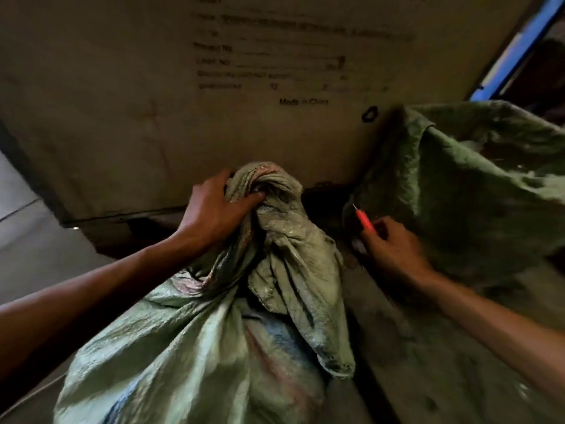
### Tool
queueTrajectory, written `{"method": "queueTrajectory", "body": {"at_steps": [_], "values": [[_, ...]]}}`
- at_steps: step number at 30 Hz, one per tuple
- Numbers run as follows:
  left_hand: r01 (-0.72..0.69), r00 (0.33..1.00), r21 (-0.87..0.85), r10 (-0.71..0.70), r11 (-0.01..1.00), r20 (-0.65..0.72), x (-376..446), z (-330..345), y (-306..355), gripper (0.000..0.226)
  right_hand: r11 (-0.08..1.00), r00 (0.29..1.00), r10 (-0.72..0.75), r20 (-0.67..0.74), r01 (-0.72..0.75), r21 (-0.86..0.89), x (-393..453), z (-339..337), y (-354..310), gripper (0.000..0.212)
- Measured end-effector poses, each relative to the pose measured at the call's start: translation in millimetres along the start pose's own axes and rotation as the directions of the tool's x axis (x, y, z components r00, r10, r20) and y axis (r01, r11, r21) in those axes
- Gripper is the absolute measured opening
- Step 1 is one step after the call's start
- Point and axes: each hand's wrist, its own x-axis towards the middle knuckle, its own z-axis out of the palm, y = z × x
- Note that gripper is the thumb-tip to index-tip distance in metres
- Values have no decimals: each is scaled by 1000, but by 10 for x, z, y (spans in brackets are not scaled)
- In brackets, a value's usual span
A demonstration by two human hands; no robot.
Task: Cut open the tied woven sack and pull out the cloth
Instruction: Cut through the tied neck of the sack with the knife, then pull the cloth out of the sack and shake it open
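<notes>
A pale green woven sack [189, 341] lies in front of me, its mouth gathered into a twisted knot [275, 191] at the top. Faint blue and pink cloth shows through the sack's weave. My left hand [214, 212] grips the knot, thumb pressed into the folds. My right hand [394, 249] is off to the right of the sack, apart from it, holding a small red-handled cutter [363, 221] with its thin blade pointing up and left.
A large printed cardboard box [183, 87] stands upright right behind the sack. A second dark green woven sack [474, 185] lies slack at the right. A blue frame [519, 47] runs up the top right corner. Grey floor [30, 240] shows at the left.
</notes>
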Motion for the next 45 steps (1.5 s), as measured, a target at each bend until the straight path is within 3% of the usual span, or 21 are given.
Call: {"method": "queueTrajectory", "body": {"at_steps": [3, 6, 10, 16, 19, 21, 22, 23, 25, 27, 32, 34, 36, 37, 40, 45], "values": [[-16, 999, 0, 16, 1000, 42, -57, 211, 42, 43, 949, 981, 121, 155, -68, -309, -126, 111, 787, 33], [-47, 996, 6, 46, 999, 78, -112, 317, 29, 39, 854, 911, 267, 314, -72, -516, -363, 344, 1347, 40], [-87, 991, 41, 83, 995, 104, -195, 321, 10, 38, 848, 887, 302, 350, -82, -523, -660, 681, 1644, 38], [-125, 987, 76, 115, 989, 113, -289, 280, -4, 38, 878, 916, 233, 328, -53, -475, -697, 795, 1630, 33], [-127, 990, 97, 120, 987, 77, -271, 203, -44, 37, 996, 987, 71, 141, -63, -64, -507, 657, 1099, 44], [-123, 992, 107, 119, 987, 43, -229, 140, -61, 37, 960, 999, -46, -15, 49, 274, -336, 532, 513, 46], [-119, 993, 104, 116, 987, 35, -207, 125, -60, 38, 928, 992, -114, 46, 90, 362, -306, 478, 199, 45], [-112, 994, 101, 110, 988, 26, -180, 101, -49, 39, 914, 968, -197, 155, 124, 387, -304, 472, -71, 51], [-95, 995, 90, 94, 991, 21, -112, 31, -46, 36, 914, 876, -385, 289, 319, 249, -319, 481, -456, 60], [-104, 994, 91, 101, 990, 34, -39, -131, -55, 39, 854, 824, -520, 227, 507, 115, -146, 385, -633, 49], [-225, 973, 215, 207, 950, 104, 132, -714, -88, 38, 751, 744, -641, 188, 659, -45, 361, -492, -1108, 50], [-236, 971, 220, 224, 946, 79, 220, -815, -6, 31, 644, 656, -720, 225, 753, -135, 392, -833, -1385, 38], [-240, 970, 213, 227, 947, 81, 324, -930, 240, 10, 442, 503, -835, 221, 854, -275, 383, -1200, -1760, 28], [-240, 969, 216, 221, 946, 110, 370, -982, 375, 4, 381, 463, -862, 207, 860, -339, 367, -1370, -1918, 27], [-146, 978, 216, 108, 965, 178, 518, -1302, 936, 5, 256, 386, -884, 262, 870, -421, 375, -1968, -2433, 29], [121, 982, 199, -147, 973, 122, 629, -1926, 2019, 27, 106, 257, -859, 443, 936, -337, 286, -2999, -3439, 25]]}}
